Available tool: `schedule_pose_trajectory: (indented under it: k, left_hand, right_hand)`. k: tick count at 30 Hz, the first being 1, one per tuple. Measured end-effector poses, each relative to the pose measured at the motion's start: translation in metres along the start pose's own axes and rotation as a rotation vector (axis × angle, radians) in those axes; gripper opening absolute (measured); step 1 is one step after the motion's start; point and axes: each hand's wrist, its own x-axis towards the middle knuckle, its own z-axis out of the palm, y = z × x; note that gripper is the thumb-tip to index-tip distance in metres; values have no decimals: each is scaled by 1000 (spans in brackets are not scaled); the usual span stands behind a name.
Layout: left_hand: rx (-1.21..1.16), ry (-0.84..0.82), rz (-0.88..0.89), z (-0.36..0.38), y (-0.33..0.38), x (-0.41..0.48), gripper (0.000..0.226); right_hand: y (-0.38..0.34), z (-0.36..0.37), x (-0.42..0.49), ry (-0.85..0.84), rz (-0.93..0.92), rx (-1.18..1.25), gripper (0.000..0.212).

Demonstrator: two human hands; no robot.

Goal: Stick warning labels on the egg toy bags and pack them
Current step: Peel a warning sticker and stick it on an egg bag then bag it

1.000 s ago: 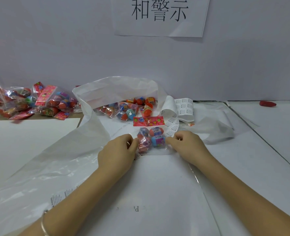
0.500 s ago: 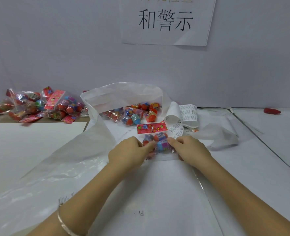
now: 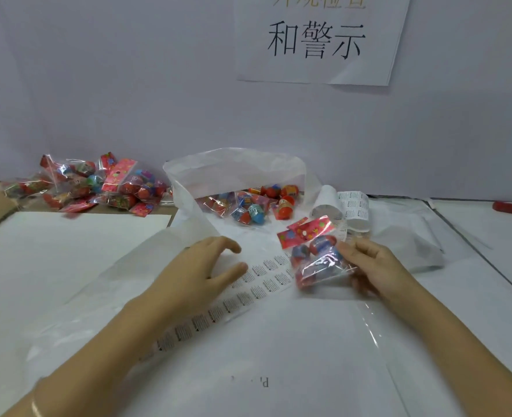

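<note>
Both hands have quit the flat press of half a second ago. The left hand has let go and slid leftward. The right hand has carried the egg toy bag up and to the right, so the label strip it covered now lies bare. I'll use that strip as my marker.

Far left of the label strip, at the back of the table, sits the heap of egg toy bags. I read those as stock waiting for labels, though I can't make out stickers from here.

Just beyond the strip, the white packing bag has its mouth propped open toward me with the packed egg toy bags lying inside, handy for dropping finished ones in.

Now the left hand: released, fingers loosely spread and gently bent, nothing in it, hanging over the strip's middle. Whether the palm touches the paper I can't tell. My guess is it's placed to peel the next label or pin the strip down.

Toward the strip's right end, the right hand grasps the egg toy bag by its right side, fingers curled into the clear film. The red header card tips up and away, and the bag looks lifted and tilted. Whether it carries a label is too blurred to say.

Behind it the strip curls back into its roll. Far right of the strip lies a small red object, which I can't identify.
</note>
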Motion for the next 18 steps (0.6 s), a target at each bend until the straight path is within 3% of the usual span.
schedule_pose_trajectory:
  k: [3, 6, 8, 12, 15, 18]
  left_hand:
    - [194, -75, -40, -17, -37, -1, 44]
    - [160, -87, -93, -31, -57, -1, 34]
    - [148, -48, -144, -36, -59, -2, 37]
    - [338, -195, -275, -39, -46, -8, 80]
    - [441, -240, -290, -39, -33, -7, 68]
    - [243, -267, -326, -41, -23, -2, 53]
  right_hand:
    - [1, -9, 4, 68, -25, -381, 42]
    - [2, -14, 2, 173, -8, -799, 42]
    - [2, -13, -2, 238, 5, -777, 29]
    - [-3, -1, -10, 372, -136, -731, 17]
    - [-11, 22, -23, 358, -361, -728, 10]
    - [-19, 51, -39, 151, -496, -712, 16]
